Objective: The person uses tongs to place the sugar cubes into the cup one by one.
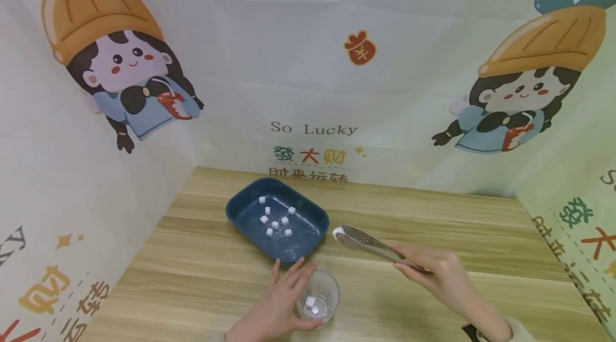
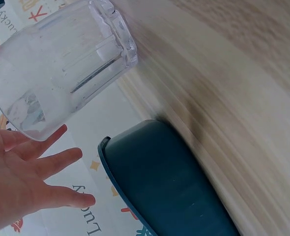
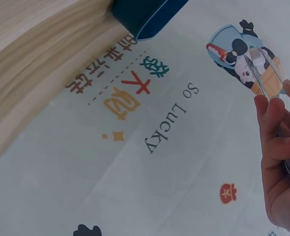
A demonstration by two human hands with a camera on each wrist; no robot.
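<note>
Right wrist: tray [image 3: 139, 15] mostly offscreen

A: What do your metal tongs [image 1: 360, 238] show?
B: Perforated ends, slanted toward your left, pinching one white cube [image 3: 255, 55] in the air, just right of the tray [image 1: 308, 224].
A: And that tray?
B: Dark blue, rounded at the corners, set obliquely before you; eight loose white cubes [image 1: 275, 224] lie scattered across its floor.
A: The clear cup [image 1: 321, 289]?
B: Upright, ridged at its base, on your near side of the tray; white contents at the bottom.
</note>
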